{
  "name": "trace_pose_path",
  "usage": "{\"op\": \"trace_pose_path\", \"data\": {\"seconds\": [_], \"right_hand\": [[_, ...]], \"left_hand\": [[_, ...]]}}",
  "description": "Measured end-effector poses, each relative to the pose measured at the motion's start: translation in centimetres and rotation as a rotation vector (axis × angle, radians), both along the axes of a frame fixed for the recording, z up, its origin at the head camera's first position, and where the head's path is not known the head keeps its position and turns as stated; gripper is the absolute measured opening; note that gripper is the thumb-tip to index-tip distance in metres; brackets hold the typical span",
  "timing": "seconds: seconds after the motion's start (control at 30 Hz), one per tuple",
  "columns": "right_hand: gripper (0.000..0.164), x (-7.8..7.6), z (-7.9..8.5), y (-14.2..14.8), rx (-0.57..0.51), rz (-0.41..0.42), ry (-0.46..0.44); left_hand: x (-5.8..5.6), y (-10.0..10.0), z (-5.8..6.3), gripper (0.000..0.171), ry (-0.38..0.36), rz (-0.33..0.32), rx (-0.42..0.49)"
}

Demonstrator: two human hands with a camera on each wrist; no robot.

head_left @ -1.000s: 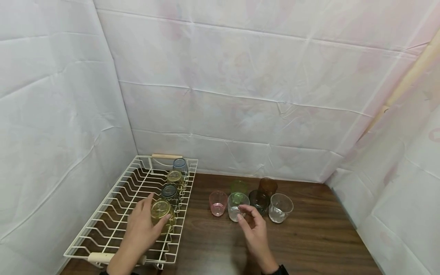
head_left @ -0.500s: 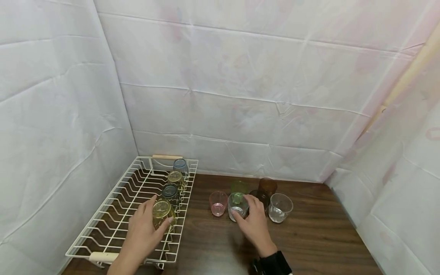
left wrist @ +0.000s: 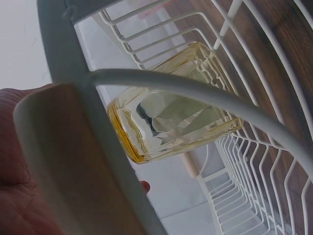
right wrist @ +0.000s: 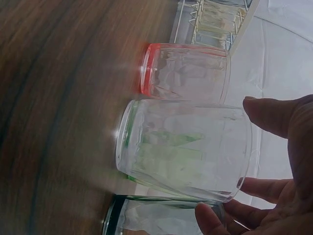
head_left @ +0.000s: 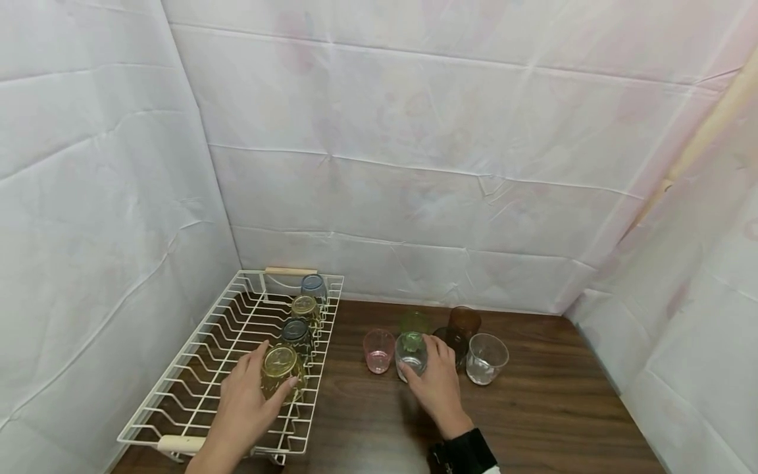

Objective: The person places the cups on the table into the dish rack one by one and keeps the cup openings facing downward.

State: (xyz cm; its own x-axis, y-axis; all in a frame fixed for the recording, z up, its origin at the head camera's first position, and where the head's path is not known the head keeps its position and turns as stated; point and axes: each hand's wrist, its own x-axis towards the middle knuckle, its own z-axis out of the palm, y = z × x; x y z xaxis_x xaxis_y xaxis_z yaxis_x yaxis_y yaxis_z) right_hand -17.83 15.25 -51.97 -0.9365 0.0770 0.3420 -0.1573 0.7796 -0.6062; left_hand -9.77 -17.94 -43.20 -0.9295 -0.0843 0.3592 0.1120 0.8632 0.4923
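Observation:
My left hand (head_left: pixel 249 390) is at an upturned yellow glass (head_left: pixel 281 362) on the white wire dish rack (head_left: pixel 195 408), fingers on one side and thumb on the other. In the left wrist view, the rack's handle hides most of that hand; a fingertip (left wrist: pixel 145 186) shows beside the yellow glass (left wrist: pixel 176 112), apart from it. My right hand (head_left: pixel 439 388) holds an upright clear glass (head_left: pixel 408 362) on the table, thumb on one side, fingers on the other. The right wrist view shows the thumb (right wrist: pixel 269 115) at the rim of the clear glass (right wrist: pixel 195 147).
A pink glass (head_left: pixel 378 352), a green glass (head_left: pixel 414 321), a brown glass (head_left: pixel 465 321), a dark glass (head_left: pixel 454 343) and another clear glass (head_left: pixel 487 359) stand close around. Several upturned glasses line the rack's right side. White sheeting (head_left: pixel 379 197) encloses the wooden table (head_left: pixel 533 421).
My right hand has closed in on the clear glass, its fingers now around the side instead of above the rim. The left hand has stayed almost still at the yellow glass.

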Motion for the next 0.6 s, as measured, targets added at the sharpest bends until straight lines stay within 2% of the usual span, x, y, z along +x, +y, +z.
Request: {"op": "trace_pose_path", "data": {"seconds": [0.27,0.6], "right_hand": [[0.081,-0.33,-0.35,-0.16,0.017,-0.017,-0.015],[0.102,-0.79,0.08,-0.39,0.153,-0.043,-0.110]], "left_hand": [[-0.08,0.04,-0.02,0.090,0.000,-0.007,0.002],[0.25,0.22,-0.20,0.090,0.033,-0.002,-0.009]]}}
